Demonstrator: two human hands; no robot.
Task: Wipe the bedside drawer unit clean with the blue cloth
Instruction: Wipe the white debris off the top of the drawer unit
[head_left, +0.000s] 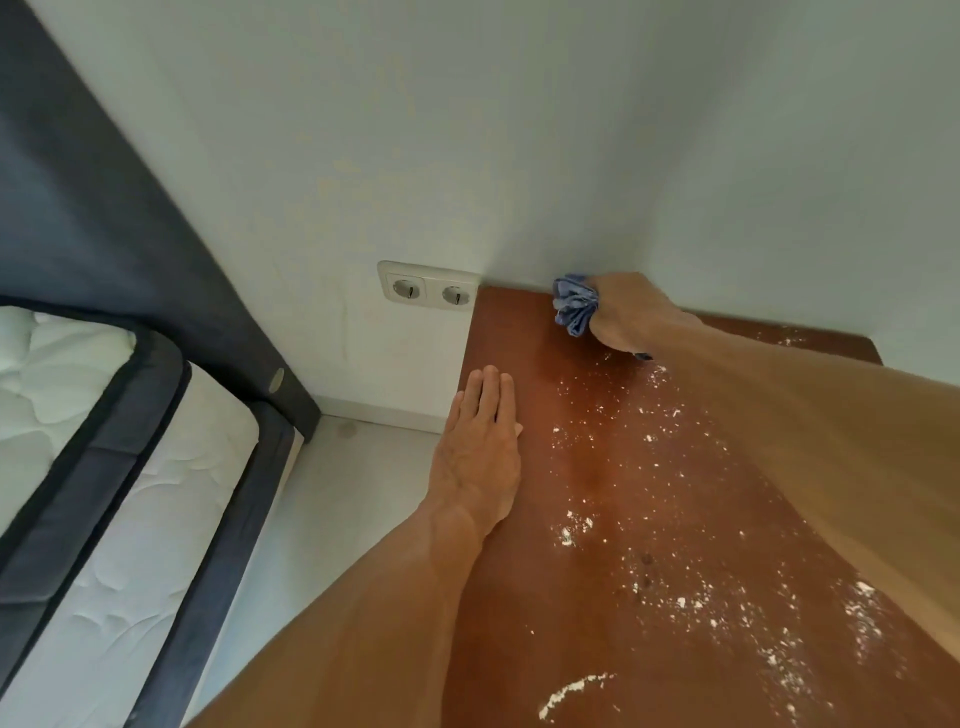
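The bedside drawer unit shows only its reddish-brown wooden top (524, 343), seen from above. White powdery specks (576, 530) lie scattered over its middle and near part. My right hand (628, 317) is closed around the bunched blue cloth (574, 304) at the top's far edge, close to the wall. My left hand (480, 447) lies flat with fingers together along the top's left edge. The drawers themselves are out of sight.
A white wall runs behind and to the right of the unit, with a double power socket (428, 286) just left of the top's far corner. A mattress with dark edging (119, 467) and a dark headboard (93, 208) stand to the left across a strip of pale floor (332, 493).
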